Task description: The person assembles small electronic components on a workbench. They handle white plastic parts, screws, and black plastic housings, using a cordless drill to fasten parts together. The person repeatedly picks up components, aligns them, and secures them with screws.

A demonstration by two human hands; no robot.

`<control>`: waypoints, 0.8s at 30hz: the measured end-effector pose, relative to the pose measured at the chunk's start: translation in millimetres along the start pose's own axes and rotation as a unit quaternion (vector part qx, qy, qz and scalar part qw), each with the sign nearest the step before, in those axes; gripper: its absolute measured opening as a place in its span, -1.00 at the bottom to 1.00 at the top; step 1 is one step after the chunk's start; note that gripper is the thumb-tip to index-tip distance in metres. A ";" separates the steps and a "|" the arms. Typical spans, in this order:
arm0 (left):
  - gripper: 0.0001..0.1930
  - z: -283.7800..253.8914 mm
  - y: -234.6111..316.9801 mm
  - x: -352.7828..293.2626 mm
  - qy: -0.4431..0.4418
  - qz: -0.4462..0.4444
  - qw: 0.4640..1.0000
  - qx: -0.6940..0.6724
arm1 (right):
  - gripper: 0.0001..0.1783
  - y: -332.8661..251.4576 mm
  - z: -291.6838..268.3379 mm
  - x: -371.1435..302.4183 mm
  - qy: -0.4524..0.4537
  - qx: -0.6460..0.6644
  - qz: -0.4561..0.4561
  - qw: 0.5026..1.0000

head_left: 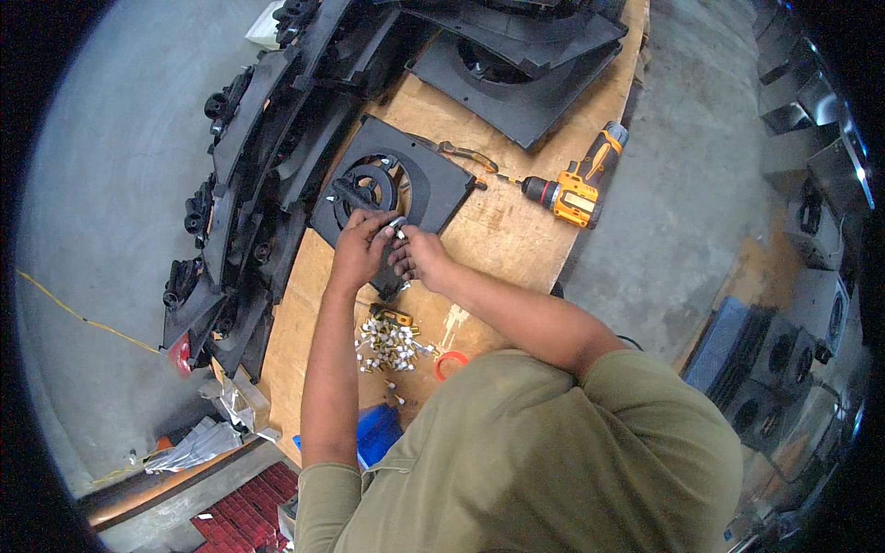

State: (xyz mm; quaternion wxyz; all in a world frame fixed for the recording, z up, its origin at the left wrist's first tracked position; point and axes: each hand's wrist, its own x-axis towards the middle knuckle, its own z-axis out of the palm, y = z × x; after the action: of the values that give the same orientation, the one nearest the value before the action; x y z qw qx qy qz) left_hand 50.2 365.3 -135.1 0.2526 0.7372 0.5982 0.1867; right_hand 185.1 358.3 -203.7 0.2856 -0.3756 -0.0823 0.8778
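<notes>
A black square plastic panel [429, 180] with a round opening lies on the wooden table. Inside the opening sits a black ring-shaped part [376, 182] with a thick stub. Over the panel's near edge, my left hand [362, 244] and my right hand [421, 255] meet with fingertips almost touching. Both are closed in a pinch around a small white-and-dark piece [398, 229], too small to name; which hand bears it is unclear. Just below the hands is a pile of small white-capped, brass-coloured fittings [387, 346], beside a yellow-and-black hand tool [391, 314].
A yellow-and-black cordless drill [576, 195] lies at the table's right edge, near pliers [468, 155]. Stacked black panels [267, 175] line the left, with more panels [525, 92] at the far end. An orange ring [450, 365] and blue bin [376, 435] are close to me.
</notes>
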 end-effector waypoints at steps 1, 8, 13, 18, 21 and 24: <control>-0.72 0.0 0.0 0.1 0.002 0.004 1.000 0.000 | -0.57 0.7 0.5 0.0 -0.006 -0.020 -0.005 1.000; -0.73 0.5 -2.7 0.1 0.010 0.028 1.000 -0.004 | -0.58 1.3 1.7 -3.0 -0.009 -0.010 -0.025 1.000; -0.74 1.0 -2.3 1.3 0.014 0.020 1.000 0.006 | -0.60 2.5 4.7 -9.5 0.038 -0.125 -0.103 0.986; -0.74 0.1 0.8 0.5 0.011 0.018 1.000 0.003 | -0.60 2.7 1.2 1.2 -0.004 0.009 -0.010 1.000; -0.73 0.1 1.3 0.1 0.007 0.007 1.000 0.002 | -0.57 4.2 -7.7 5.4 -0.017 0.000 0.008 1.000; -0.74 0.2 0.4 0.5 0.013 0.020 1.000 0.008 | -0.56 5.3 -8.7 3.5 0.091 -0.364 -0.243 0.895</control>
State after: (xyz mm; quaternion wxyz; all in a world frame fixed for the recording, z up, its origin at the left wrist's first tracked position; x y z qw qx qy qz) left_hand 50.8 365.7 -135.1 0.2349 0.7488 0.5878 0.1965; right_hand 187.0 355.3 -213.9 0.3396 -0.4996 -0.4583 0.6519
